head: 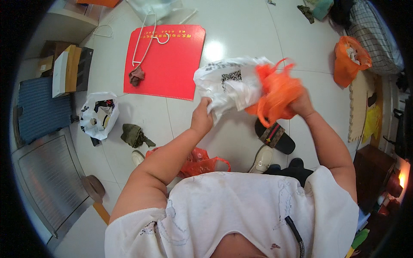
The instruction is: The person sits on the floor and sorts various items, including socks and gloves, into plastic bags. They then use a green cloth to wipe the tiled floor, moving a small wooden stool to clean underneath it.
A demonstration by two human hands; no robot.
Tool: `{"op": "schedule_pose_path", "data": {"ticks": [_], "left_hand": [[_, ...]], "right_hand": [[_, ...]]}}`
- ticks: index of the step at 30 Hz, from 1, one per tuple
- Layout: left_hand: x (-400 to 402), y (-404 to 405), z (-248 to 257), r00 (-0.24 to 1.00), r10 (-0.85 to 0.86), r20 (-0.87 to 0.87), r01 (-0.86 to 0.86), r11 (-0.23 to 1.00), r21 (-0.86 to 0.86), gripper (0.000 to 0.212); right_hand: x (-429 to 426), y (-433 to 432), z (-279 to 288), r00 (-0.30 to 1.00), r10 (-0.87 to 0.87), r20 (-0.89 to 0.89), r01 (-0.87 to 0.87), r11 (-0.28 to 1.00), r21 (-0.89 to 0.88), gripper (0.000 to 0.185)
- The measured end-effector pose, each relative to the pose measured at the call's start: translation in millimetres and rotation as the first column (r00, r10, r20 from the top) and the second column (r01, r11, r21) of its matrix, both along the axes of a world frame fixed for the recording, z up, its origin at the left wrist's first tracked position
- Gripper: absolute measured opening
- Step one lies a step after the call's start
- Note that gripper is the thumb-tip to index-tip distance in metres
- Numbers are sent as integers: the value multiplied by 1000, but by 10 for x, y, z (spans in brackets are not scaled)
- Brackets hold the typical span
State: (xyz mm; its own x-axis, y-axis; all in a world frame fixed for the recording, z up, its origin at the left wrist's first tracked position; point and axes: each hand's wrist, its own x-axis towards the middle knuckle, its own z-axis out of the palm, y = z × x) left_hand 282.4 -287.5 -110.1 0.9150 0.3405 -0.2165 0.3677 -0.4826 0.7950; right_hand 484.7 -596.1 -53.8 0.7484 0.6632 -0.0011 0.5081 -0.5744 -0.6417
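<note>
My left hand [202, 117] pinches the near left edge of a white plastic bag [237, 93] that bears a printed code and writing. At its right end the white bag meets an orange plastic bag [277, 90], blurred and crumpled, with its loop handles hanging loose. My right hand [301, 103] grips the orange bag at its right side. Both bags are held above the tiled floor. Whether the white bag is partly inside the orange one, I cannot tell. Beyond them lies a flat red paper bag [167, 61] with writing, a white hanger [150, 42] on top.
A black slide sandal [276, 137] and beige shoes [262, 159] are near my feet, beside a red plastic bag [203, 161]. To the left are an olive cloth [134, 135] and a filled white bag [98, 116]. Another orange bag [350, 63] stands at the right.
</note>
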Motion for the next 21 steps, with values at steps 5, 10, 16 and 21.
{"op": "schedule_pose_path", "data": {"ticks": [5,10,16,21], "left_hand": [[334,-2,376,996,67,60,-66,998,-23,39],[586,-141,355,987,91,130,-45,947,-318,34],[687,-206,907,975,219,42,-145,765,-628,32],[971,239,1051,832,552,-53,-377,493,-784,28]], "right_hand": [[87,-252,986,445,93,-891,561,746,358,49],[-144,660,1150,670,642,-374,-520,765,381,79],[-404,1179,1201,914,327,-241,-405,771,-492,76],[-324,712,631,977,109,-181,-211,542,-813,31]]}}
